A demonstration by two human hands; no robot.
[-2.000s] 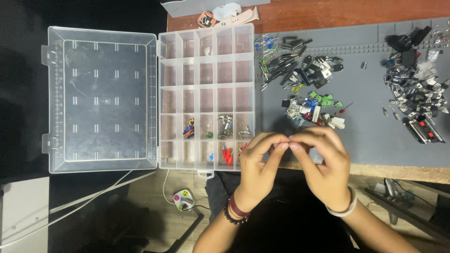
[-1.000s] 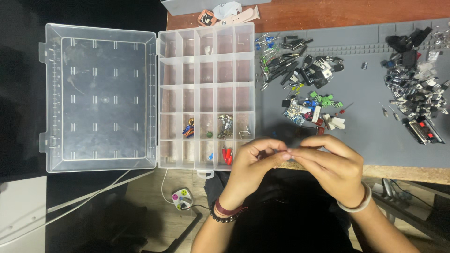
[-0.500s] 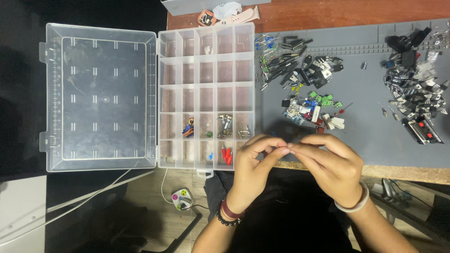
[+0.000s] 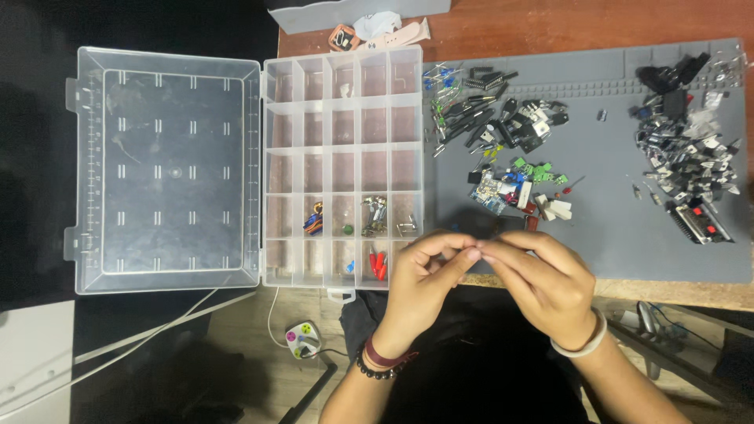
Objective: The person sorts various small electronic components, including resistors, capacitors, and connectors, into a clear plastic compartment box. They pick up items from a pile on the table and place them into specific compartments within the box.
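Your left hand [image 4: 424, 279] and right hand [image 4: 542, 283] pinch fingers on something too small to identify. The compartment box [image 4: 343, 165] lies at ten o'clock; dropping it in calls for careful aim.

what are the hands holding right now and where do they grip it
The left hand and right hand pinch fingertips together at the edge of the grey mat. Whatever sits between them is too small and hidden to identify.

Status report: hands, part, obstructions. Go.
Left hand and right hand pinched fingertip to fingertip at the mat edge. Pinched part too small to identify. Organizer box open beside them, nothing blocking.
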